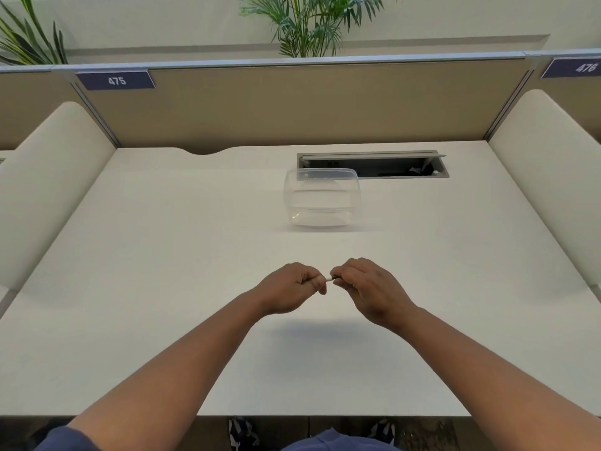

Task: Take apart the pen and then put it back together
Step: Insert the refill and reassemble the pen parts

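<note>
A thin pen (329, 279) is held level between both hands, a little above the white desk (162, 255). Only a short white piece and a dark bit show in the gap between the fingers; the rest is hidden inside the fists. My left hand (289, 288) grips its left end with closed fingers. My right hand (364, 284) pinches its right, darker end. The two hands sit almost touching, near the middle of the desk.
A clear plastic container (322, 200) with a lid stands beyond the hands. Behind it is an open cable slot (374, 164) in the desk. Padded dividers flank both sides and a tan partition with plants behind closes the back.
</note>
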`<move>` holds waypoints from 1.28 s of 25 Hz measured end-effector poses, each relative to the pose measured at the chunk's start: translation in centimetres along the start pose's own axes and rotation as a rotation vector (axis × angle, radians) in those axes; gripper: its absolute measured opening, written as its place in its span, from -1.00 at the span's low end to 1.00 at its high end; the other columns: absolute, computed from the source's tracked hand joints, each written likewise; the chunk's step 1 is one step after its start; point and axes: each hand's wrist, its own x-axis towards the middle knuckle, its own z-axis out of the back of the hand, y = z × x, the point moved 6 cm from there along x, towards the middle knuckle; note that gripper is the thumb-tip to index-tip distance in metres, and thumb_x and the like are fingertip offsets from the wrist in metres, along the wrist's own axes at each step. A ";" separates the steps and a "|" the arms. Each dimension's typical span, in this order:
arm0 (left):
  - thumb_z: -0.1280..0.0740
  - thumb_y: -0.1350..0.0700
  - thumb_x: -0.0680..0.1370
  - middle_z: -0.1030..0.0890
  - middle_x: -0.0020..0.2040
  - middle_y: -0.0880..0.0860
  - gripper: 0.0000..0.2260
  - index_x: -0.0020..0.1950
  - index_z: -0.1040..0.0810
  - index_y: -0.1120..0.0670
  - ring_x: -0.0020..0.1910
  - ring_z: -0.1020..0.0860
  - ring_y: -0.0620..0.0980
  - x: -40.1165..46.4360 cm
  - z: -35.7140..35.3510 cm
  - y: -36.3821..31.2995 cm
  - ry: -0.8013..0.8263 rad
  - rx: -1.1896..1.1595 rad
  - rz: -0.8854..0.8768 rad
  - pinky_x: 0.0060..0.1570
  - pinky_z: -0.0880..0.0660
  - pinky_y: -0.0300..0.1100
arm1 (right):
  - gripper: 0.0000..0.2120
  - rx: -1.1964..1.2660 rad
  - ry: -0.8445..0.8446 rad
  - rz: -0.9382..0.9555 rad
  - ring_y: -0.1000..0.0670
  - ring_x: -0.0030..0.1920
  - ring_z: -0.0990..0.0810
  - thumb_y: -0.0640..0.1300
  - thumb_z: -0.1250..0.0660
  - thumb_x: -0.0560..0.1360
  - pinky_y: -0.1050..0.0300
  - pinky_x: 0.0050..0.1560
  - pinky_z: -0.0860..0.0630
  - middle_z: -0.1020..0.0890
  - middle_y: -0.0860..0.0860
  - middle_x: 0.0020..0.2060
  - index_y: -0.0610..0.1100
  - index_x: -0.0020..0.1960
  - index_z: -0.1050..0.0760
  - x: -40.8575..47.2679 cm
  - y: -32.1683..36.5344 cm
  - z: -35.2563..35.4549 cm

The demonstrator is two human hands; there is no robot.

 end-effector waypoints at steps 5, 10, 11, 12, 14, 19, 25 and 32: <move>-0.20 -0.03 0.69 -0.28 -0.48 -0.14 -0.69 -0.16 -0.62 0.00 -0.49 -0.25 -0.16 -0.1 -0.1 -1.0 0.065 -0.128 -0.020 -0.38 -0.24 -0.22 | -0.73 0.026 0.044 -0.034 -0.01 -0.23 -0.40 -0.03 -0.08 0.62 0.11 -0.24 -0.39 -0.55 0.03 -0.24 -0.12 -0.11 -0.46 0.3 0.3 0.5; -0.14 -0.11 0.66 -0.48 -0.37 -0.07 -0.71 -0.17 -0.48 -0.04 -0.33 -0.44 -0.04 0.0 0.6 -1.3 -0.248 0.458 -0.123 -0.35 -0.33 -0.14 | -0.70 0.721 0.233 -0.724 0.01 -0.41 -0.30 -0.10 -0.13 0.62 0.12 -0.37 -0.24 -0.43 -0.01 -0.40 -0.12 -0.27 -0.40 0.6 -0.3 -0.7; -0.13 -0.10 0.66 -0.48 -0.36 -0.04 -0.70 -0.20 -0.42 -0.01 -0.32 -0.45 -0.01 -0.2 0.5 -1.5 -0.288 0.558 -0.177 -0.38 -0.34 -0.13 | -0.71 0.907 0.304 -0.891 0.02 -0.44 -0.26 -0.12 -0.14 0.61 0.15 -0.40 -0.19 -0.41 -0.02 -0.42 -0.11 -0.29 -0.40 0.3 -0.4 -1.1; -0.13 -0.10 0.66 -0.48 -0.35 -0.03 -0.70 -0.22 -0.39 0.00 -0.32 -0.45 0.02 -0.3 0.4 -1.7 -0.309 0.614 -0.216 -0.39 -0.36 -0.11 | -0.71 1.030 0.363 -1.001 0.03 -0.46 -0.24 -0.12 -0.15 0.60 0.18 -0.43 -0.15 -0.40 -0.01 -0.43 -0.10 -0.29 -0.41 0.0 -0.3 -1.3; -0.12 -0.10 0.66 -0.50 -0.33 -0.03 -0.70 -0.21 -0.39 -0.01 -0.30 -0.47 0.02 -0.3 0.2 -1.7 -0.296 0.602 -0.217 -0.36 -0.38 -0.11 | -0.71 1.038 0.412 -1.026 0.04 -0.47 -0.26 -0.09 -0.16 0.59 0.20 -0.44 -0.15 -0.43 0.00 -0.43 -0.10 -0.29 -0.43 -0.2 -0.3 -1.1; -0.16 -0.10 0.68 -0.46 -0.34 -0.05 -0.69 -0.10 -0.62 -0.06 -0.35 -0.40 -0.05 0.7 0.2 -0.1 -0.015 0.090 0.011 -0.25 -0.37 -0.13 | -0.70 0.382 0.192 -0.421 -0.02 -0.23 -0.51 -0.03 -0.14 0.66 0.02 -0.19 -0.48 -0.59 0.03 -0.26 -0.11 -0.16 -0.49 1.0 -0.3 0.3; -0.21 -0.05 0.69 -0.32 -0.43 -0.11 -0.67 -0.12 -0.63 0.09 -0.42 -0.20 -0.08 0.3 0.4 -0.8 0.240 -0.304 0.071 -0.37 -0.14 -0.19 | -0.79 0.094 -0.013 0.060 -0.05 -0.16 -0.54 -0.13 -0.20 0.62 0.13 -0.12 -0.49 -0.63 -0.02 -0.12 -0.18 0.09 -0.58 0.6 0.3 1.2; -0.19 -0.01 0.69 -0.29 -0.42 -0.07 -0.70 -0.13 -0.57 0.10 -0.42 -0.16 -0.04 0.2 0.5 -1.4 0.342 -0.343 0.086 -0.42 -0.11 -0.22 | -0.83 -0.066 -0.088 0.161 -0.07 -0.26 -0.45 -0.15 -0.22 0.61 0.18 -0.23 -0.37 -0.58 -0.03 -0.24 -0.18 -0.06 -0.56 0.9 0.8 2.0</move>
